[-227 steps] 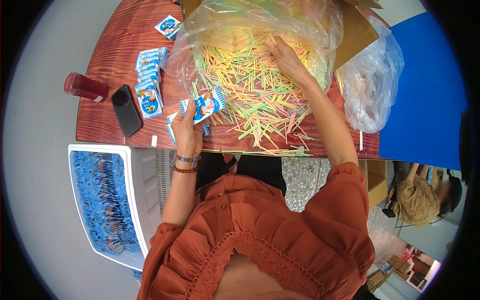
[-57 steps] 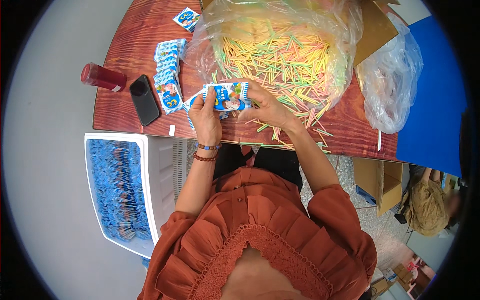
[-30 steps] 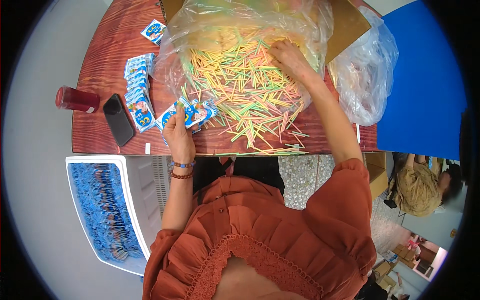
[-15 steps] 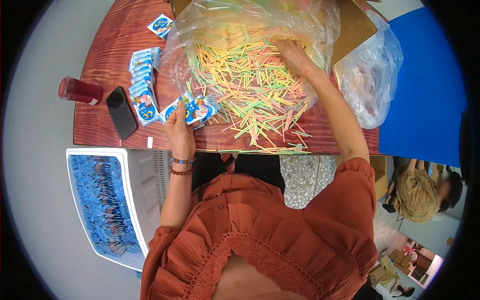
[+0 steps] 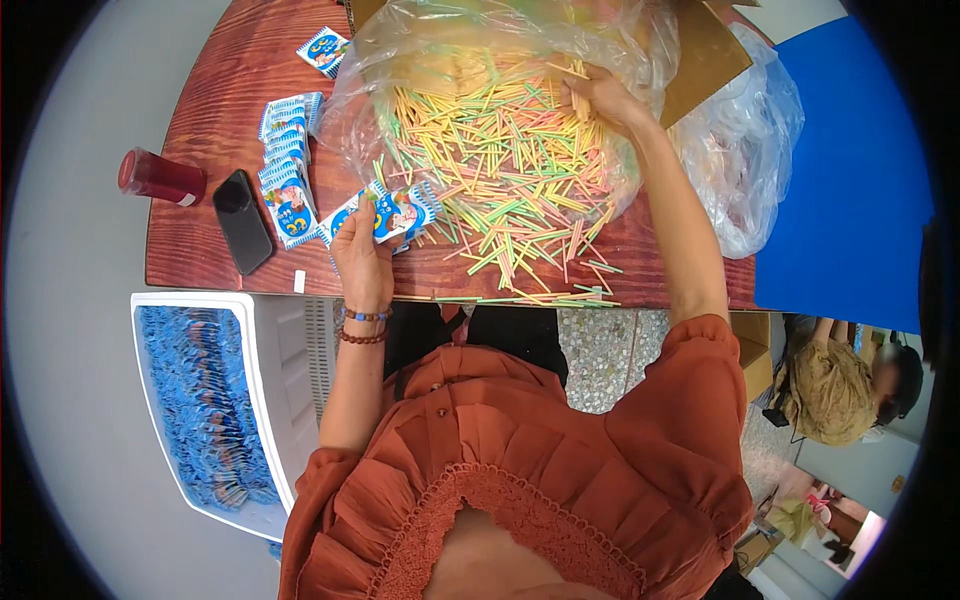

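My left hand [image 5: 362,258] is closed on a blue-and-white printed packet [image 5: 345,218] by the table's front edge. More packets like it [image 5: 405,215] lie just right of its fingers, partly overlapped. A large heap of thin yellow, green and pink sticks [image 5: 500,150] spreads from a clear plastic bag [image 5: 450,35] onto the table. At the heap's far right my right hand [image 5: 610,100] has its fingers closed around a few of these sticks [image 5: 578,100], raised slightly; how many is hidden.
Left of the heap stand a row of packets [image 5: 288,175], a lone packet [image 5: 323,50], a black phone [image 5: 242,222] and a red cylinder [image 5: 165,178]. A white foam box [image 5: 290,370] of blue packets sits below left. Cardboard [image 5: 708,65] and crumpled plastic [image 5: 745,140] lie right. Another person [image 5: 835,390] is far right.
My right hand has drawn back a little to the right and lifted from the heap, with sticks now showing in its fingers. My left hand and its packet have barely moved.
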A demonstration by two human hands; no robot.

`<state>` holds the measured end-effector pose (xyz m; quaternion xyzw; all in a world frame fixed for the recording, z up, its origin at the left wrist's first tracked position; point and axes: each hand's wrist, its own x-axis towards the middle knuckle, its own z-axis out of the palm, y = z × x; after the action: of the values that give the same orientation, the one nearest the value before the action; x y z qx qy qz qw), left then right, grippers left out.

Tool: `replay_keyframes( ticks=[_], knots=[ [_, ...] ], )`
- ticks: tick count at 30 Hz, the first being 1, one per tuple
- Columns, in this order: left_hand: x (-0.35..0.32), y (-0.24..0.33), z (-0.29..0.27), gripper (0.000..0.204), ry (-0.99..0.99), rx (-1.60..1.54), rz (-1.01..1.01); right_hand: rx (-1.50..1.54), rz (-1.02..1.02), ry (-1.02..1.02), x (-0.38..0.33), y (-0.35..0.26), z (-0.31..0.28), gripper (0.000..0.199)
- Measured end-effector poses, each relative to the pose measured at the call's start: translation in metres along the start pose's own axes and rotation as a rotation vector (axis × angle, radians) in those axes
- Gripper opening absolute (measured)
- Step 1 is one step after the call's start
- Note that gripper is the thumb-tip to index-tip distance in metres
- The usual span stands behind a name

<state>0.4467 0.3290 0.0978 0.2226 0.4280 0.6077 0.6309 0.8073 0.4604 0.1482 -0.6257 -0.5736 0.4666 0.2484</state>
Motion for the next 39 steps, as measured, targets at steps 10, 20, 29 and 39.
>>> replay_keyframes(
  ticks=[10, 20, 29, 39],
  knots=[
    [0.015, -0.015, 0.026, 0.022, -0.051, -0.148, 0.025, 1.517, -0.391, -0.011, -0.046, -0.034, 0.142, 0.009],
    [0.011, -0.007, 0.029, 0.023, 0.023, -0.1, 0.066, 1.402, -0.532, 0.312, -0.084, -0.095, 0.192, 0.011],
    [0.009, -0.009, 0.029, 0.025, -0.024, -0.158, 0.075, 1.226, -0.642, 0.353, -0.088, -0.094, 0.217, 0.011],
    [0.009, -0.012, 0.028, 0.023, -0.03, -0.14, 0.092, 1.072, -0.651, 0.413, -0.08, -0.086, 0.224, 0.013]
  ],
)
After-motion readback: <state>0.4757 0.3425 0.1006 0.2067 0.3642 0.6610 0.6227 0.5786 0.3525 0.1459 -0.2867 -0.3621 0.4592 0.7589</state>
